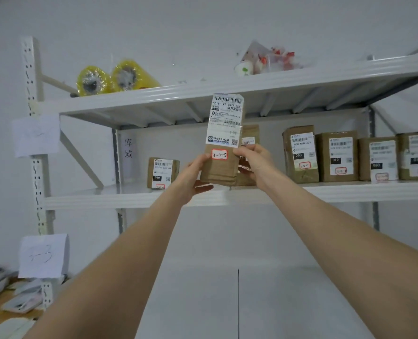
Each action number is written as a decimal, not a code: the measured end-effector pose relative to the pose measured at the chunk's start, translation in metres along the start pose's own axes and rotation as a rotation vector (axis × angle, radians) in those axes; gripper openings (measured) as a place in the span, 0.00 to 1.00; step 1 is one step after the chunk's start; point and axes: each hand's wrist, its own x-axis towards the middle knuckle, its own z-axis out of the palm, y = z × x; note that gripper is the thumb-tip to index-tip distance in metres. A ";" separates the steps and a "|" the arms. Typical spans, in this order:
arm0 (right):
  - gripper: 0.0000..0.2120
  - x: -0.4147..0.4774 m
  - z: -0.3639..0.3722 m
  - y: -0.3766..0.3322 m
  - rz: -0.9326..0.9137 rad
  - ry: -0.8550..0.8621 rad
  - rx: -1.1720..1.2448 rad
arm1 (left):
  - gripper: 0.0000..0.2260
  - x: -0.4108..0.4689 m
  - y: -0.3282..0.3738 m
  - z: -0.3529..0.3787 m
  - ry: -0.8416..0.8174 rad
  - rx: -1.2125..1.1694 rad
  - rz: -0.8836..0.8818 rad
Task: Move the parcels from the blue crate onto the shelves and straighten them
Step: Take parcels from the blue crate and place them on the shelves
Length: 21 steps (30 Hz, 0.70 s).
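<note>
Parcel [224, 171] is upright between both hands, base right at the front lip of the middle shelf [100, 199]; can't tell if it's resting on it or just above. Left hand [193, 176] is clamped on its lower left edge, thumb on the front face. Right hand [253, 162] pinches the right edge a bit higher. Main risk: it's tall and narrow, so letting go this near the lip likely tips it forward off the shelf. Second: another brown parcel [250, 135] sits directly behind the right hand's fingers, so pushing straight in probably shoves or skews it. Small box [163, 172] left of the left hand and row of parcels [301, 155] right of the right hand leave a gap, but a twist on release would leave the label off-square. Blue crate not in view.
</note>
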 end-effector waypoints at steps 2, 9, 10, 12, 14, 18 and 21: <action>0.08 0.008 0.007 0.004 -0.017 -0.029 0.002 | 0.23 0.009 0.003 -0.003 0.044 -0.024 0.007; 0.07 0.023 0.028 0.025 0.010 -0.132 0.077 | 0.17 0.029 0.003 -0.018 0.131 -0.047 0.100; 0.07 0.026 0.029 0.024 0.012 -0.128 0.081 | 0.16 0.033 0.005 -0.020 0.137 -0.035 0.110; 0.06 0.031 0.030 0.020 0.003 -0.107 0.088 | 0.17 0.043 0.010 -0.019 0.145 0.002 0.114; 0.06 0.037 0.025 0.010 -0.024 -0.066 0.080 | 0.18 0.052 0.017 -0.012 0.115 0.061 0.107; 0.05 0.047 0.005 -0.011 -0.063 0.070 0.041 | 0.25 0.063 0.026 0.016 -0.008 0.183 0.099; 0.04 0.048 -0.012 -0.017 -0.085 0.172 -0.002 | 0.23 0.069 0.026 0.039 -0.060 0.200 0.093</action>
